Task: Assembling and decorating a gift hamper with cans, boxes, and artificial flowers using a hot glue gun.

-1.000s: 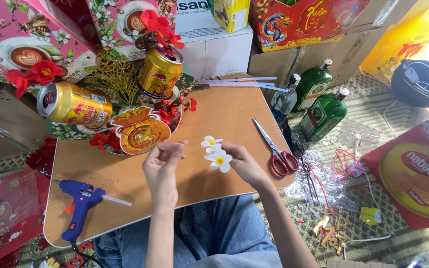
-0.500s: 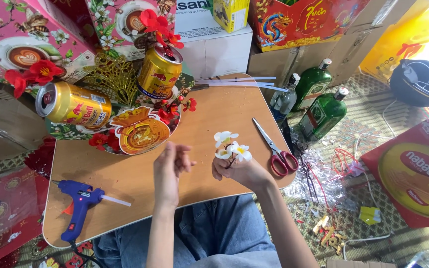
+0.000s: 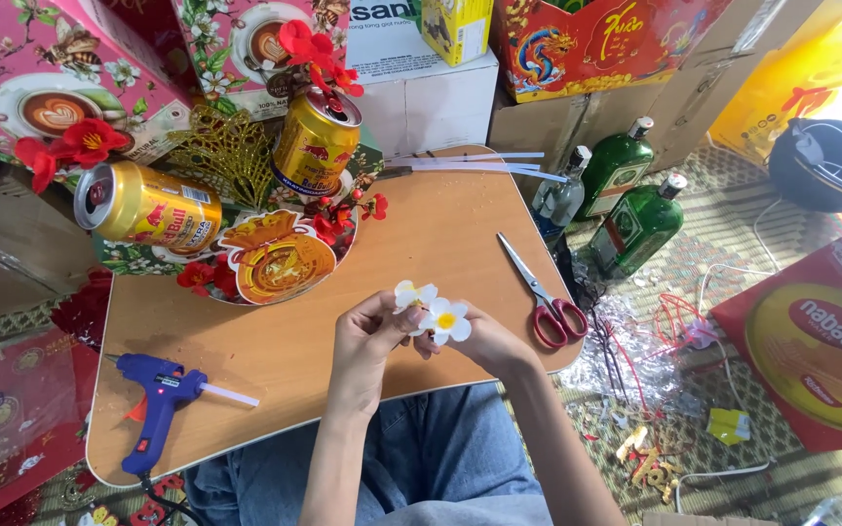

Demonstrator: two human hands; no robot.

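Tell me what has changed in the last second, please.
The left hand let go, drew back, then returned to the white flowers. The right hand kept holding them, lifting them slightly. The scissors, glue gun and cans stayed in place.

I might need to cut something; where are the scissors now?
The red-handled scissors lie on the wooden table's right edge, just right of the right hand.

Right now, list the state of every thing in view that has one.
Left hand: pinching the white artificial flowers.
Right hand: gripping the same flowers.
White artificial flowers: held above the table.
Red-handled scissors: closed, flat.
Blue glue gun: lying down, stick loaded.
Gold drink cans: tilted.
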